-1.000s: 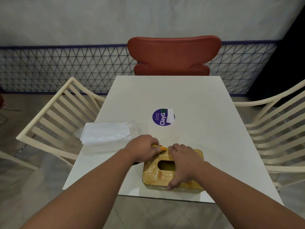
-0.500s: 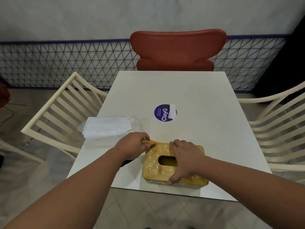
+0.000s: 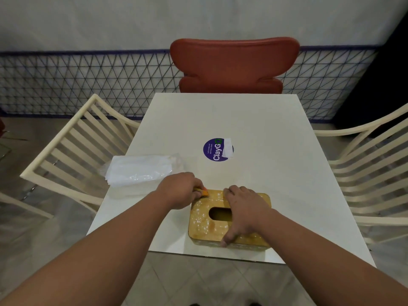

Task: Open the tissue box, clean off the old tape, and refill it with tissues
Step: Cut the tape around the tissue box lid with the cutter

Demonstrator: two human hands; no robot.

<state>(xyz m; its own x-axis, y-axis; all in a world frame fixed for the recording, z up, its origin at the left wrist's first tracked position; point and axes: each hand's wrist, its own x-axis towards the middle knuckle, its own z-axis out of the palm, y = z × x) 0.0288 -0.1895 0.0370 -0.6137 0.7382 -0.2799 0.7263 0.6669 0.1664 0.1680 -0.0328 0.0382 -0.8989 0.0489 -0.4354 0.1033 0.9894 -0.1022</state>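
A wooden tissue box [image 3: 204, 221] with an oval slot and white tape specks on its lid lies near the table's front edge. My right hand [image 3: 244, 209] presses flat on the lid, thumb over the near side. My left hand [image 3: 180, 189] grips an orange-tipped tool [image 3: 204, 192], likely a cutter, whose tip touches the box's far left corner. A clear plastic pack of white tissues [image 3: 141, 170] lies on the table to the left, apart from the box.
The white table [image 3: 254, 120] carries a round purple ClayGo sticker [image 3: 217, 150] at its middle. A red chair [image 3: 234, 65] stands at the far end, with cream slatted chairs on the left [image 3: 72, 149] and right [image 3: 373, 173].
My left hand with the orange tool has slid left along the box's far edge, from near the middle to the left corner. The right hand stays on the lid.
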